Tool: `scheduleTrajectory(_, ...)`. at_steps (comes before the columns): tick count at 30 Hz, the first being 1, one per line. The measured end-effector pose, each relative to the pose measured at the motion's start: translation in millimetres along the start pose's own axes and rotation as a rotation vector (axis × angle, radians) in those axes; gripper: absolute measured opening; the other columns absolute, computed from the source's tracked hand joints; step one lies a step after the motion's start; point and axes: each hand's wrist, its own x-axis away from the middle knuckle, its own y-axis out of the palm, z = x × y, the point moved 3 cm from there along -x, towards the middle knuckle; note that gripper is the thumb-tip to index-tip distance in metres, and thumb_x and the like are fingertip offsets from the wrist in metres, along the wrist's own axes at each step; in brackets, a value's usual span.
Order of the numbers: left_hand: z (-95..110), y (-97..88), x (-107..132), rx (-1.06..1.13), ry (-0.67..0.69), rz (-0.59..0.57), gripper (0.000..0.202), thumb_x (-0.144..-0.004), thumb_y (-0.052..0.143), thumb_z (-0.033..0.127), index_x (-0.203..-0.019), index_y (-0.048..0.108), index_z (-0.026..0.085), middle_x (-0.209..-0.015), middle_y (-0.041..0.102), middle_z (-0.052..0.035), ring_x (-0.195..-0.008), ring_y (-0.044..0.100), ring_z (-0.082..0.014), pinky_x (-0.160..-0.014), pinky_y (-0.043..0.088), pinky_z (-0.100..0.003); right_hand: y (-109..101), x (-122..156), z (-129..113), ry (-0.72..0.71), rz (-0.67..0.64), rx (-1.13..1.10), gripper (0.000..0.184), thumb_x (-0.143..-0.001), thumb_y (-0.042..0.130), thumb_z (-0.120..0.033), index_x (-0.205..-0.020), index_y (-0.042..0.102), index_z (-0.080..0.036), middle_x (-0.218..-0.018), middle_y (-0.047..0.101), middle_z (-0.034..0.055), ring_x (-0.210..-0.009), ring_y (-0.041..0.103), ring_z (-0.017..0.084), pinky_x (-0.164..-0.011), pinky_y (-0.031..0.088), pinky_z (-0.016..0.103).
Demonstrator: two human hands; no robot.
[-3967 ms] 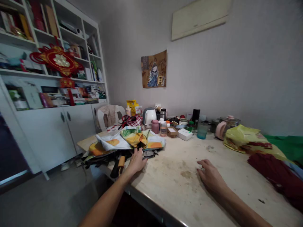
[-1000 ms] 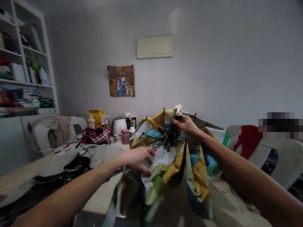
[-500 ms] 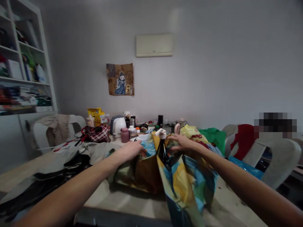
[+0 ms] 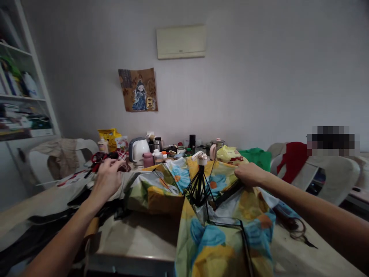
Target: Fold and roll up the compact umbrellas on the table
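Observation:
A folding umbrella [image 4: 161, 200] with a yellow and blue flowered canopy lies half spread on the table, upside down, its black ribs fanning from the shaft. The pale, metal-rimmed handle end [image 4: 202, 159] points up. My right hand [image 4: 250, 174] is closed on the canopy's right edge. To the left, my left hand [image 4: 108, 177] is raised apart from the canopy, above grey and black fabric [image 4: 77, 200]. Its fingers are loosely bent with nothing visible in them. Part of the canopy hangs over the table's front edge.
A white kettle [image 4: 140, 151], a pink bottle [image 4: 148, 159] and several jars stand behind the umbrella. A yellow bag [image 4: 230, 154] and a green bag [image 4: 256, 156] lie at the back right. A dark looped object [image 4: 298, 231] rests on the table. Someone sits beyond a chair [image 4: 337, 182].
My left hand has moved left, off the canopy. My right hand has moved right and closed on the canopy's edge. The canopy is spread wider, with more of the ribs showing.

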Motion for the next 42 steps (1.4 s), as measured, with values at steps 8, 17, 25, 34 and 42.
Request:
scheduleTrajectory(8,134.8,16.4,60.2,0.659,0.321,-0.717,0.065,-0.078,0.068,0.035,-0.137,0.041,0.022,-0.121,0.064,-0.0081,-0.104,0.062,-0.0220,-0.095,0.047,-0.033,-52.7,-24.8,-40.3,-0.142,-0.148,-0.290,0.089,-0.068,0.074,-0.048,-0.143,0.043,-0.010,-0.136,0.054,0.0219,-0.122,0.055,0.035,-0.099,0.044,0.039)
scheduleTrajectory(17,153.5,43.9,70.3,0.643,0.370,-0.619,0.020,-0.089,0.048,0.029,-0.083,0.063,0.018,-0.081,0.066,-0.0029,-0.076,0.059,-0.0170,-0.073,0.045,-0.026,-13.9,-78.4,-117.4,-0.025,-0.215,-1.220,0.038,-0.065,0.075,-0.040,-0.092,0.060,-0.018,-0.069,0.061,0.0001,-0.052,0.052,0.011,-0.042,0.034,0.021)
scheduleTrajectory(25,59.0,-32.2,36.6,0.409,0.226,-0.440,0.025,-0.069,0.044,0.011,-0.070,0.068,0.018,-0.068,0.065,-0.0018,-0.065,0.057,-0.0150,-0.066,0.044,-0.024,-111.0,-94.1,-66.3,-0.100,0.309,-1.198,0.015,-0.063,0.067,-0.019,-0.071,0.055,-0.016,-0.058,0.055,-0.0020,-0.049,0.048,0.010,-0.045,0.037,0.022)
scheduleTrajectory(34,160.3,-43.8,5.6,1.512,-0.366,-0.555,0.029,-0.090,0.052,0.031,-0.105,0.066,0.012,-0.097,0.072,-0.0135,-0.083,0.067,-0.0188,-0.075,0.053,-0.028,-161.8,-76.8,-102.6,-0.426,1.030,-0.587,0.011,-0.079,0.057,-0.020,-0.089,0.058,-0.018,-0.078,0.064,-0.0003,-0.067,0.056,0.013,-0.066,0.042,0.024)
scheduleTrajectory(42,198.2,21.0,-76.7,1.768,-0.305,-0.486,0.039,-0.092,0.048,0.047,-0.113,0.062,0.016,-0.080,0.068,-0.0065,-0.081,0.066,-0.0203,-0.078,0.052,-0.033,-119.1,-9.3,-156.5,-0.735,1.157,-0.130,0.013,-0.093,0.050,-0.018,-0.102,0.059,-0.014,-0.101,0.070,0.0103,-0.075,0.055,0.018,-0.066,0.047,0.030)
